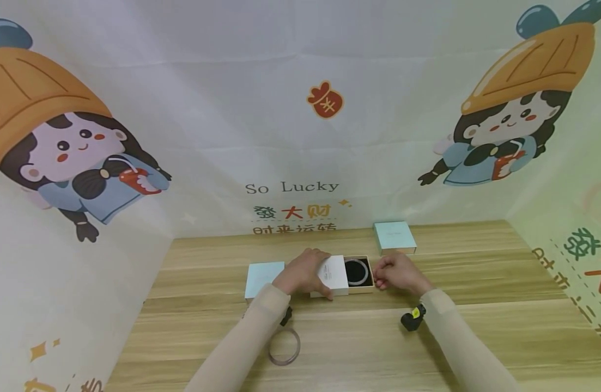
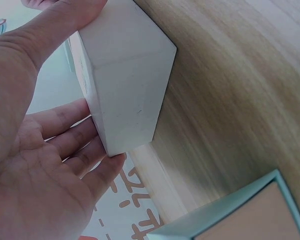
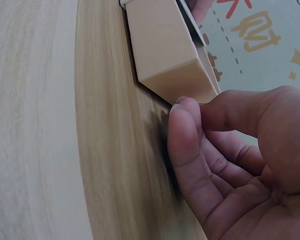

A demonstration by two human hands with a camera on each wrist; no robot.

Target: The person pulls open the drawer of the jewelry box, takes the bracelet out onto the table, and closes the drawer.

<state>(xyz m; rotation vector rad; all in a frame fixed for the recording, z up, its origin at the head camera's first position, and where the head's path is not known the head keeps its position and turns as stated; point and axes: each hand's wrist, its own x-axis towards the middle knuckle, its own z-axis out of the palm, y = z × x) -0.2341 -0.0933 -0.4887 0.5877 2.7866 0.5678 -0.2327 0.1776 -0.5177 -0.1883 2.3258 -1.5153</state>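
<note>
A white box sleeve [image 1: 335, 277] lies on the table with its tan drawer [image 1: 361, 290] partly out on the right. Inside, a pale bangle [image 1: 366, 276] rests on black padding. My left hand [image 1: 305, 270] grips the sleeve, thumb along the near side and fingers on the far side; the left wrist view shows the sleeve's closed white side [image 2: 132, 90]. At the drawer's outer end, my right hand [image 1: 398, 270] has thumb and index finger pinched together right against the end wall [image 3: 182, 82]. Whatever lies between those fingertips is hidden.
A second bangle [image 1: 298, 345] lies on the wooden table [image 1: 359, 354] near my left forearm. One light teal box [image 1: 263, 279] sits left of the sleeve, partly behind my left arm. Another teal box [image 1: 395, 237] stands at the back right, by the printed backdrop [image 1: 207, 190].
</note>
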